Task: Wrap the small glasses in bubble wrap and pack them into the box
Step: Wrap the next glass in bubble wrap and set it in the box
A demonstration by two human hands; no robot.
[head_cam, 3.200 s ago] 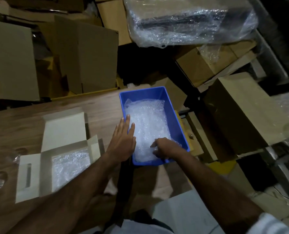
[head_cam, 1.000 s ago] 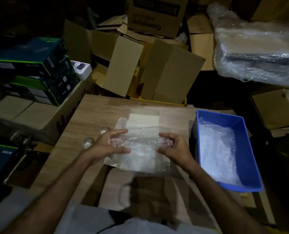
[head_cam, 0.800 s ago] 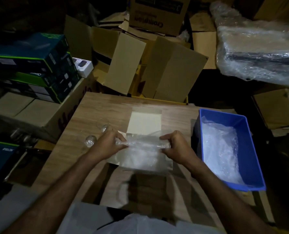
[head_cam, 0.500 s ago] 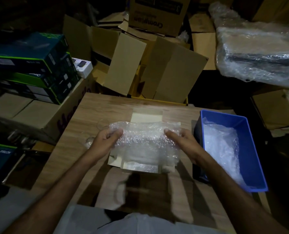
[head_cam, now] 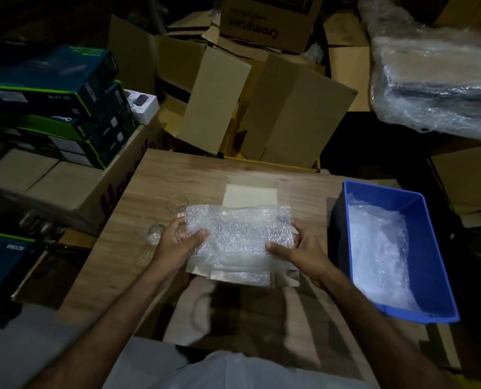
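Note:
A sheet of bubble wrap (head_cam: 237,231) is stretched between both hands over the middle of the wooden table (head_cam: 194,175). My left hand (head_cam: 177,242) grips its left edge and my right hand (head_cam: 295,245) grips its right edge. Under the sheet lies a small open white cardboard box (head_cam: 249,193), its lid flap pointing away from me and bubble wrap showing inside at its near end. Two small clear glasses (head_cam: 177,203) (head_cam: 153,234) stand on the table just left of my left hand.
A blue plastic bin (head_cam: 430,265) with more bubble wrap sits at the table's right edge. Dark green-trimmed boxes (head_cam: 54,108) are stacked on brown cartons to the left. Open cardboard cartons (head_cam: 289,113) crowd behind the table, and a plastic-wrapped bundle (head_cam: 435,80) lies at the far right.
Earlier, both hands were at the blue bin. Since then they brought a bubble wrap sheet over the white box, and in the last second have raised and spread it wider.

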